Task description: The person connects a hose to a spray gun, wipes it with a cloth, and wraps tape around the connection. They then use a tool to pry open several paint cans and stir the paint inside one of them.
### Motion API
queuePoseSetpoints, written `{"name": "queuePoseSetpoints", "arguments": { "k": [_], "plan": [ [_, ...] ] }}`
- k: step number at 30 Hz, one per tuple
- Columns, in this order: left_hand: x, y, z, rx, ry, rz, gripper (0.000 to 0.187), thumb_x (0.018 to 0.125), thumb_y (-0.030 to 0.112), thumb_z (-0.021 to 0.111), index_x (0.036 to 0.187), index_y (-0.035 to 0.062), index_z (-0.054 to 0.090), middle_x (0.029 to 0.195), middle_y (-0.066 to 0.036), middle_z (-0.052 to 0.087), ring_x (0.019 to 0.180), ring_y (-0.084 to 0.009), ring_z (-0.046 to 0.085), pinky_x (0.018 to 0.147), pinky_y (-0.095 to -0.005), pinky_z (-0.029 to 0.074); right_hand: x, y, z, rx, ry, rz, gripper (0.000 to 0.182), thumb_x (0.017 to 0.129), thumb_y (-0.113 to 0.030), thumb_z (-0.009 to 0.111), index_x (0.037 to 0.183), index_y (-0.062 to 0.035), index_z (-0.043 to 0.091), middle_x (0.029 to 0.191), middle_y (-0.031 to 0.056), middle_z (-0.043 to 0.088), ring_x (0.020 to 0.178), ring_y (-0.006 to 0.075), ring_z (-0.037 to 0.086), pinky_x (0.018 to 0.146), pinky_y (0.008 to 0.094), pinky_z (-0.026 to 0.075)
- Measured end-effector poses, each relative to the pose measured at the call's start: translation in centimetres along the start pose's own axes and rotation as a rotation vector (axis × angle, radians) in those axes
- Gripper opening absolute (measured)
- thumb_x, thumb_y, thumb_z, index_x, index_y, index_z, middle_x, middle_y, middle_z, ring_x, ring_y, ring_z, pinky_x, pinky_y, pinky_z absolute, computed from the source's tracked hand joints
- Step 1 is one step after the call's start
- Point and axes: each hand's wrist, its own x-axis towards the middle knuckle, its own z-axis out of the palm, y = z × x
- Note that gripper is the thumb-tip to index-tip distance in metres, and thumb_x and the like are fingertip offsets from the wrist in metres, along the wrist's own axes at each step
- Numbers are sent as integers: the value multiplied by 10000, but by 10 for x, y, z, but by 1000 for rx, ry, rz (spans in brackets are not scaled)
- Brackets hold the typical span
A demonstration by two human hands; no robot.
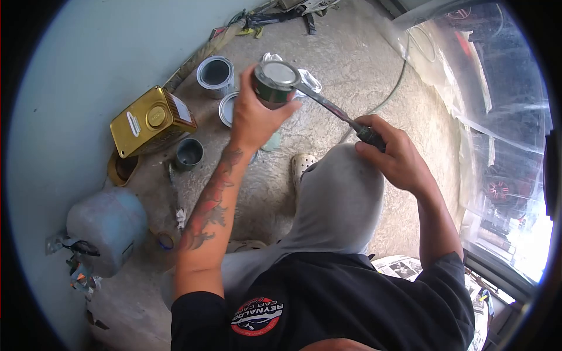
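Left hand (pixel 253 114) grips small can (pixel 270 85); right hand (pixel 393 153) levers screwdriver (pixel 336 111).

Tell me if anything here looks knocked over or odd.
Yes. The gold tin by the wall lies on its side, cap facing up, propped on a round lid. Two open cans stand upright behind it. The left hand grips a small can while the right hand holds a tool at its lid.

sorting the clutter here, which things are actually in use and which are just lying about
In use: small can gripped by left hand; screwdriver in right hand, tip at the can's lid.

Lying about: gold tin, open can, grey cup, blue cylinder.
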Motion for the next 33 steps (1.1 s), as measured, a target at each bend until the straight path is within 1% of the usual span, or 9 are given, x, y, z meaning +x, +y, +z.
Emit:
{"name": "queuePoseSetpoints", "arguments": {
  "k": [2,6,8,13,16,20,24,26,33],
  "plan": [
    [-10,-34,33,-156,-126,-84,913,658,235,923,1372,18,396,1212,-206,612,1130,-368,621,956,-430,504,11,30,-2,-50,-129,110,353,942,-193,666,1250,-38,592,831,85,622,797,158,595,735,324,483],
    [-31,-80,83,-7,-138,-128,887,657,188,908,1362,18,398,1276,-213,558,1208,-385,558,1009,-440,467,31,108,26,-57,-177,156,326,971,-231,637,1250,-65,611,835,108,657,751,202,611,719,355,490],
    [-39,-99,101,142,-164,-93,858,654,146,890,1353,23,408,1309,-217,519,1252,-402,508,1039,-448,441,37,151,54,-121,-157,120,329,958,-269,652,1209,-60,618,858,214,682,816,333,678,750,421,507],
    [-48,-138,110,232,-277,-128,840,646,120,890,1341,45,423,1272,-208,528,1226,-407,520,1015,-446,459,38,201,118,-78,-156,241,394,937,-408,664,1088,-52,588,913,235,688,916,395,682,774,473,515],
    [-42,-141,110,219,-339,-120,868,617,133,916,1331,54,429,1253,-192,530,1219,-396,525,1008,-445,466,38,214,143,123,-238,409,444,927,-445,669,1107,-56,555,931,247,680,966,412,670,789,486,505],
    [-40,-159,107,172,-358,-12,906,585,160,953,1336,89,451,1271,-146,543,1204,-359,553,1028,-433,464,42,225,161,99,-266,512,422,929,-430,675,1097,-65,548,918,225,694,948,405,681,769,492,508],
    [-46,-176,119,-87,-360,-158,831,613,109,915,1323,115,484,1285,-158,569,1191,-361,580,1009,-427,486,44,220,158,-50,-167,512,395,920,-408,693,1095,-80,561,886,205,707,896,404,693,745,495,522],
    [-48,-183,118,-56,-368,-111,818,616,101,908,1321,110,493,1278,-157,583,1178,-362,593,999,-426,493,45,234,166,-136,-41,419,336,877,-345,758,1007,-72,611,789,181,696,783,379,695,670,462,514],
    [-49,-193,117,-65,-356,-22,860,579,38,890,1347,102,507,1298,-140,591,1202,-349,590,1016,-413,484,47,245,171,-222,-160,486,250,869,-216,708,1046,-79,597,837,186,715,833,403,692,740,481,546]
  ]
}}
